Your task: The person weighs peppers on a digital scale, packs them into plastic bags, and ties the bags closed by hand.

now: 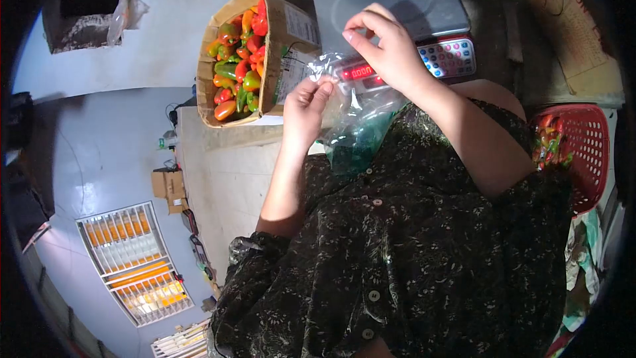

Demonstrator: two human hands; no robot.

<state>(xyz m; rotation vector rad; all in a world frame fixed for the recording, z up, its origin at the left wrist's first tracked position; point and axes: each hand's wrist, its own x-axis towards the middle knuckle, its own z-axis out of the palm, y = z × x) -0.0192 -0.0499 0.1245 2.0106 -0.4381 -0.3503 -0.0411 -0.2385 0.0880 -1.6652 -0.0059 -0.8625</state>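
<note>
Two bare hands appear in the head view, both in front of the torso and beside a weighing scale (391, 1). We find the left hand (306, 109) in a close pinch, thumb against fingers, with the edge of a clear plastic bag (358, 136) between the tips. The bag lies to the right of that grip and below it, its long axis running down toward the dark patterned shirt (397, 245); of the two, the left hand is nearer. We note the right hand (384, 40) above the bag and over the near side of the scale, fingers curled and the thumb close to the index finger; we cannot tell whether it has hold of any film. Red digits are lit behind the bag, beside the keypad (449, 58).

As to containers, we record a cardboard box (297, 23) beyond the left hand, holding red, green and orange peppers (238, 59). A red perforated basket (596, 146), beside the right arm, holds more peppers (550, 140).
</note>
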